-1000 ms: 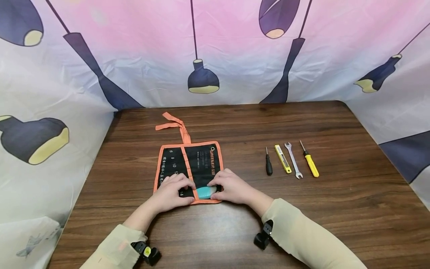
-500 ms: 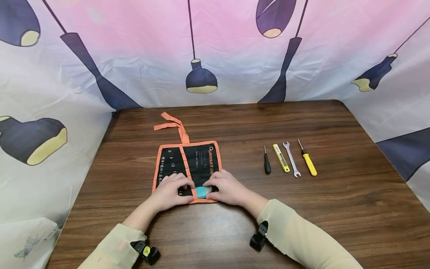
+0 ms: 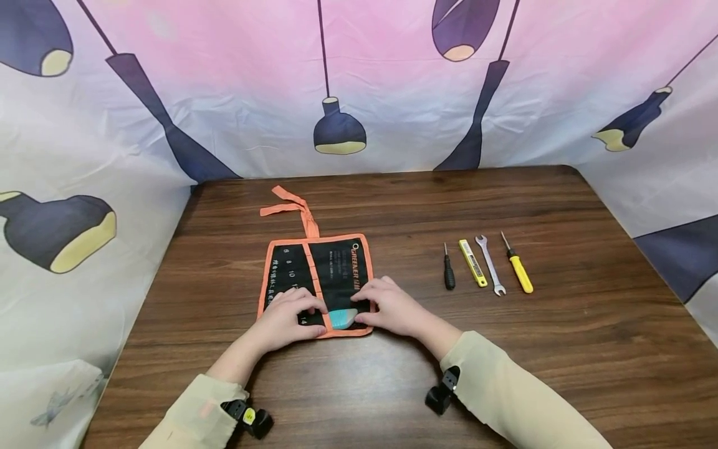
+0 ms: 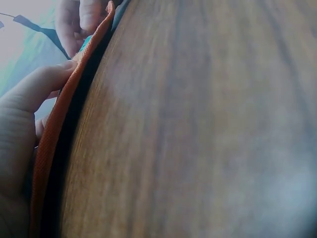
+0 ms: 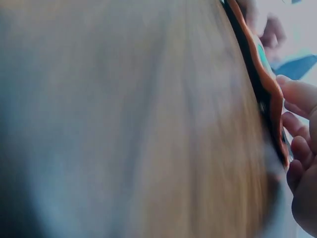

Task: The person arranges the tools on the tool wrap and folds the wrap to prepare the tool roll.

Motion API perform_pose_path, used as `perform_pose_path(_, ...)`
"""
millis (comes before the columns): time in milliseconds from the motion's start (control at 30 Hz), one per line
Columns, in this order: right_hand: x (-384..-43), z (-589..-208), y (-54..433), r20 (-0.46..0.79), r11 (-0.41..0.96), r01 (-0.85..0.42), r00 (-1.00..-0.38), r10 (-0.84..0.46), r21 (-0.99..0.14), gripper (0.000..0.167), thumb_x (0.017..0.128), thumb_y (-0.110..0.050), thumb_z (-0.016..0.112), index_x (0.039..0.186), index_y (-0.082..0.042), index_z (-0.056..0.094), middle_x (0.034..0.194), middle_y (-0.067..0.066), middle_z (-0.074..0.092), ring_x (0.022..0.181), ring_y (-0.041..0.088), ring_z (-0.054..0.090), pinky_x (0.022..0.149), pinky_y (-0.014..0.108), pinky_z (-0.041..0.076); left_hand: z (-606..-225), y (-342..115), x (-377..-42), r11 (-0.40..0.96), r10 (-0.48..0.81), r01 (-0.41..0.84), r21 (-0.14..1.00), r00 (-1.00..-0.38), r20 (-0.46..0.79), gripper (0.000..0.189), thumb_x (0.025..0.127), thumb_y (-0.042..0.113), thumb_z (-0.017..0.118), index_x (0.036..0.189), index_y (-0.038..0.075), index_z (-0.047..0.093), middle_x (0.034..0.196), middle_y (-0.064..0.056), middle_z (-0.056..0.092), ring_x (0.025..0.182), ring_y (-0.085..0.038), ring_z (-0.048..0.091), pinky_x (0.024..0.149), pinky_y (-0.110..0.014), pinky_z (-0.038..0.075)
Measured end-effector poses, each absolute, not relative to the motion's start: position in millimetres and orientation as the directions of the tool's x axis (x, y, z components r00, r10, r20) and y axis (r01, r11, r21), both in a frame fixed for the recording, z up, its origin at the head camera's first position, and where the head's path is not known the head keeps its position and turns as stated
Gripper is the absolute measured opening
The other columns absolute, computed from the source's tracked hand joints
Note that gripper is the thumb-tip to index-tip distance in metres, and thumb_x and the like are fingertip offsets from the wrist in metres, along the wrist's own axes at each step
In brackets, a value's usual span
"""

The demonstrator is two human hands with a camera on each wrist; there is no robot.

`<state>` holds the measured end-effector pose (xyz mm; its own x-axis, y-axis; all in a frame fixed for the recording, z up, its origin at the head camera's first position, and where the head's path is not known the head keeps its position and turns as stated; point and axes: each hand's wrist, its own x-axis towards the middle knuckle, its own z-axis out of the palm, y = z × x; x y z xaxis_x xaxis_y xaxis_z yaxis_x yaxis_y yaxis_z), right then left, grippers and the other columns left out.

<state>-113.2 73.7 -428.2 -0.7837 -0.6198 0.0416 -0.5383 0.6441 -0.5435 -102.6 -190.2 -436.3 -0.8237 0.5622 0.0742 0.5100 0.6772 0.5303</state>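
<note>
In the head view a black tool roll [image 3: 339, 268] with orange edging lies flat on the table. A short teal piece with a rounded greyish end [image 3: 343, 318] lies on its lower right part, its left end under the orange pocket band [image 3: 318, 284]. My left hand [image 3: 287, 315] holds the roll's lower part, thumb and index fingertip at the band beside the teal piece. My right hand [image 3: 392, 307] lies over the roll's right edge, thumb and index finger spread around the greyish end. In the left wrist view the left thumb [image 4: 44, 84] presses on the orange edging [image 4: 62, 104].
To the right lie a black-handled screwdriver [image 3: 449, 274], a slim yellow snap-off cutter [image 3: 473, 263], an open-ended wrench [image 3: 490, 265] and a yellow-handled screwdriver [image 3: 520, 273]. Orange ties [image 3: 305, 215] stretch from the roll's far edge. A printed curtain [image 3: 269, 125] hangs behind the table.
My right thumb and index finger have drawn back to the right, and more of the teal piece's greyish end shows. My left hand stays at the band.
</note>
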Motion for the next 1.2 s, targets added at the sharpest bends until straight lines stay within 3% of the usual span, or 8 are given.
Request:
perform_pose_path(400,-134.2,-418.0,124.3,0.146,0.705,-0.407,-0.904,-0.402,-0.580,0.039,0.085,-0.029,0.069,0.119,-0.010,0.064,0.109,0.003,0.060,0.101,0.020,0.049,0.085,0.040,0.041,-438.0,-190.1,-104.7,0.664,0.569,0.520,0.537,-0.817,0.088,0.025,0.078,0.041,0.073,0.100,0.036,0.064,0.087,0.018,0.048,0.083,-0.005,0.044,0.076,-0.035,0.033)
perform_pose_path(500,-138.8,-417.5,137.8,0.176,0.712,-0.399,-0.913,-0.368,-0.578,0.041,0.085,-0.029,0.069,0.121,-0.008,0.063,0.111,0.006,0.060,0.099,0.023,0.050,0.084,0.042,0.042,-437.6,-190.1,-104.7,0.668,0.562,0.513,0.539,-0.823,0.087,0.027,0.077,0.040,0.074,0.102,0.035,0.064,0.086,0.018,0.048,0.082,-0.006,0.044,0.076,-0.036,0.032)
perform_pose_path(600,-142.5,-418.2,152.0,0.212,0.716,-0.402,-0.914,-0.345,-0.570,0.042,0.085,-0.027,0.069,0.120,-0.005,0.063,0.111,0.009,0.061,0.101,0.026,0.052,0.092,0.046,0.037,-436.9,-190.3,-104.0,0.677,0.556,0.502,0.538,-0.828,0.074,0.032,0.077,0.039,0.074,0.107,0.034,0.065,0.085,0.017,0.047,0.082,-0.007,0.044,0.075,-0.036,0.032)
perform_pose_path(700,-144.8,-417.5,167.8,0.236,0.726,-0.393,-0.919,-0.315,-0.564,0.041,0.085,-0.026,0.070,0.119,-0.003,0.063,0.110,0.011,0.061,0.101,0.027,0.053,0.093,0.047,0.035,-436.4,-190.2,-103.4,0.684,0.555,0.497,0.534,-0.829,0.060,0.036,0.077,0.040,0.074,0.111,0.032,0.064,0.085,0.017,0.047,0.081,-0.007,0.044,0.075,-0.036,0.031)
perform_pose_path(833,-146.8,-411.2,189.7,0.234,0.741,-0.350,-0.937,-0.261,-0.573,0.042,0.085,-0.025,0.070,0.119,-0.002,0.062,0.108,0.013,0.061,0.094,0.027,0.052,0.083,0.044,0.039,-435.9,-189.7,-103.5,0.688,0.551,0.494,0.532,-0.832,0.060,0.038,0.077,0.041,0.074,0.112,0.032,0.064,0.085,0.017,0.047,0.080,-0.007,0.043,0.075,-0.035,0.030)
perform_pose_path(1067,-146.1,-408.9,223.0,0.201,0.773,-0.261,-0.964,-0.174,-0.578,0.043,0.088,-0.027,0.066,0.122,-0.001,0.060,0.112,0.017,0.059,0.096,0.031,0.050,0.087,0.048,0.037,-435.9,-189.4,-103.3,0.693,0.547,0.490,0.530,-0.835,0.057,0.039,0.077,0.041,0.075,0.113,0.031,0.064,0.084,0.016,0.046,0.080,-0.007,0.043,0.075,-0.036,0.031)
perform_pose_path(1200,-142.2,-415.0,236.8,0.239,0.793,-0.233,-0.964,-0.113,-0.564,0.039,0.087,-0.022,0.067,0.118,0.000,0.061,0.107,0.019,0.060,0.094,0.033,0.050,0.080,0.047,0.039,-435.4,-189.0,-103.3,0.698,0.542,0.486,0.526,-0.839,0.055,0.040,0.077,0.043,0.074,0.114,0.032,0.064,0.086,0.017,0.047,0.082,-0.007,0.044,0.075,-0.036,0.032)
